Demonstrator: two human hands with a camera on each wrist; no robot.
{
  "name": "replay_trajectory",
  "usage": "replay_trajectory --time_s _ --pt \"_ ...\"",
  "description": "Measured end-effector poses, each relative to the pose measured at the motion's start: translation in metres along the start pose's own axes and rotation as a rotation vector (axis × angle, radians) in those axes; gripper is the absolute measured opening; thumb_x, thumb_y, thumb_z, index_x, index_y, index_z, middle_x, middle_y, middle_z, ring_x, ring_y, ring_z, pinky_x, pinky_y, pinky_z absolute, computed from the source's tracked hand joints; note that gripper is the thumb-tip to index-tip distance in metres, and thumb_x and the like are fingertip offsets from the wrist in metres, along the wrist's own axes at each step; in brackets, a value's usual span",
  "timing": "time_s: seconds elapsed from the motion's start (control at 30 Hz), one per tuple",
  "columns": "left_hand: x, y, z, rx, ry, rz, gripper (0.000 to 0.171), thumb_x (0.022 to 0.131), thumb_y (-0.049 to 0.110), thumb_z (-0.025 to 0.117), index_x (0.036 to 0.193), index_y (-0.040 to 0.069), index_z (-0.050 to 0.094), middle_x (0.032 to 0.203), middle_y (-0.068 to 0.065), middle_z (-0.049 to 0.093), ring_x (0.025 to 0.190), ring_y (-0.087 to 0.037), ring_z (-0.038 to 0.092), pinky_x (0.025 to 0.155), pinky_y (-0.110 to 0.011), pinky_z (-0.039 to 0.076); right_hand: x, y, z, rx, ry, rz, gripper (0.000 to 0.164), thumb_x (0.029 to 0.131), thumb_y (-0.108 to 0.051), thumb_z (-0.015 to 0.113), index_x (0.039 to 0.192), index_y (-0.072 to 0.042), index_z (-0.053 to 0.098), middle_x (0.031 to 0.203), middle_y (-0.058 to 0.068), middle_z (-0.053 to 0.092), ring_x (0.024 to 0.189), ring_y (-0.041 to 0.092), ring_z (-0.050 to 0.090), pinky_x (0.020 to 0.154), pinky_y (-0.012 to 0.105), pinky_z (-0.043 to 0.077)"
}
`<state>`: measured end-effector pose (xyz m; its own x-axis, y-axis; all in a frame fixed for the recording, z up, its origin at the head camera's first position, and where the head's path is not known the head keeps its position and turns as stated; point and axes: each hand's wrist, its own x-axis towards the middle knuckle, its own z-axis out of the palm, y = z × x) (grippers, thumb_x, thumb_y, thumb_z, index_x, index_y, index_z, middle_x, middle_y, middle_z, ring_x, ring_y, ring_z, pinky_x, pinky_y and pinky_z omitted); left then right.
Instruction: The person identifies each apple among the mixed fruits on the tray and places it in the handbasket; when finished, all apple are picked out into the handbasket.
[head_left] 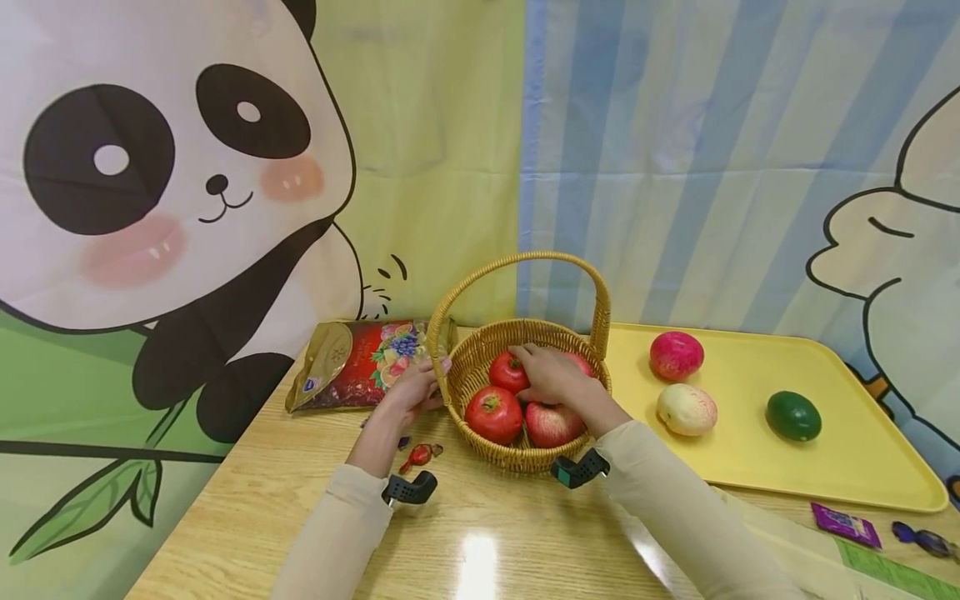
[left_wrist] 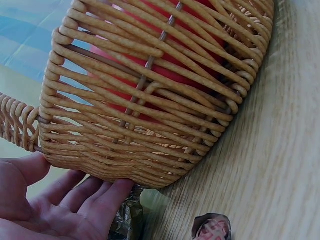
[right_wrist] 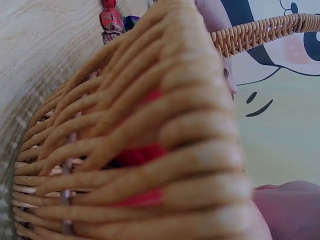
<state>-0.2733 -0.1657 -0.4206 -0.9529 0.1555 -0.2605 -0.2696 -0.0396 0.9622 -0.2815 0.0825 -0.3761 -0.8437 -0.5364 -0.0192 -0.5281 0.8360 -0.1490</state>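
Note:
A wicker basket (head_left: 525,457) with a tall arched handle stands on the wooden table, holding several red apples, among them one at the front left (head_left: 492,414) and one at the front right (head_left: 553,425). My right hand (head_left: 557,375) reaches inside over the rim, its fingers and thumb round the right side of a smaller red apple (head_left: 508,372). In the right wrist view, the basket wall (right_wrist: 165,130) hides most of that hand. Against the basket's left side, near the handle's base, my left hand (left_wrist: 75,200) rests with fingers extended and fingertips touching the weave.
A red and gold candy bag (head_left: 375,362) lies behind my left hand. Wrapped candy (head_left: 422,454) sits left of the basket. The yellow tray (head_left: 750,358) at right bears a pink fruit (head_left: 677,356), a pale fruit (head_left: 687,409) and a green fruit (head_left: 793,416). A purple packet (head_left: 846,525) lies in front.

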Motion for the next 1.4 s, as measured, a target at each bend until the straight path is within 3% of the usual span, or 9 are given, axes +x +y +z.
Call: replay_trajectory --time_s 0.1,0.37,0.73,0.9,1.2,1.4 --pt "0.0 0.0 0.0 -0.003 -0.012 0.001 0.046 0.103 0.029 0.049 0.143 0.008 0.047 0.144 -0.02 0.049 0.135 -0.031 0.046 0.099 -0.042 0.051 -0.002 0.001 -0.001 -0.016 0.008 -0.007 0.079 0.084 -0.033 0.075 0.148 -0.006 0.038 0.144 0.018 0.047 0.133 0.037 0.046 0.112 0.051 0.034" --pt "-0.001 0.001 0.0 0.018 -0.019 0.001 0.048 0.103 0.032 0.048 0.145 0.008 0.044 0.145 -0.02 0.048 0.135 -0.032 0.046 0.099 -0.041 0.051 -0.011 0.004 -0.008 0.025 0.054 -0.026 0.074 0.085 -0.036 0.074 0.145 -0.007 0.043 0.142 0.018 0.05 0.129 0.039 0.049 0.107 0.052 0.041" --pt "-0.001 0.0 0.001 0.0 -0.02 0.0 0.046 0.103 0.028 0.047 0.145 0.007 0.044 0.145 -0.02 0.047 0.137 -0.031 0.044 0.106 -0.048 0.044 -0.039 0.012 -0.022 0.066 0.198 -0.135 0.06 0.086 -0.031 0.074 0.138 -0.008 0.053 0.135 0.014 0.057 0.12 0.03 0.058 0.097 0.046 0.05" --pt "-0.001 -0.001 0.0 -0.004 -0.029 0.007 0.047 0.104 0.028 0.047 0.145 0.007 0.044 0.145 -0.021 0.046 0.137 -0.032 0.043 0.105 -0.048 0.044 -0.055 0.02 -0.025 0.068 0.353 -0.19 0.046 0.086 -0.027 0.074 0.127 -0.011 0.062 0.126 0.012 0.063 0.106 0.028 0.065 0.083 0.045 0.055" --pt "0.0 -0.002 0.0 -0.009 -0.024 0.015 0.047 0.103 0.029 0.048 0.145 0.007 0.044 0.146 -0.019 0.046 0.139 -0.031 0.041 0.106 -0.05 0.043 -0.071 0.053 -0.021 0.077 0.744 -0.347 0.02 0.077 -0.012 0.079 0.096 -0.008 0.073 0.092 0.005 0.067 0.077 0.021 0.065 0.065 0.037 0.056" --pt "0.001 -0.003 0.0 0.008 -0.014 0.012 0.048 0.102 0.029 0.05 0.145 0.009 0.044 0.145 -0.017 0.047 0.139 -0.03 0.042 0.103 -0.048 0.046 -0.084 0.078 -0.024 0.084 0.811 -0.326 0.017 0.075 -0.006 0.077 0.091 -0.008 0.073 0.087 0.003 0.069 0.077 0.02 0.067 0.066 0.038 0.055"
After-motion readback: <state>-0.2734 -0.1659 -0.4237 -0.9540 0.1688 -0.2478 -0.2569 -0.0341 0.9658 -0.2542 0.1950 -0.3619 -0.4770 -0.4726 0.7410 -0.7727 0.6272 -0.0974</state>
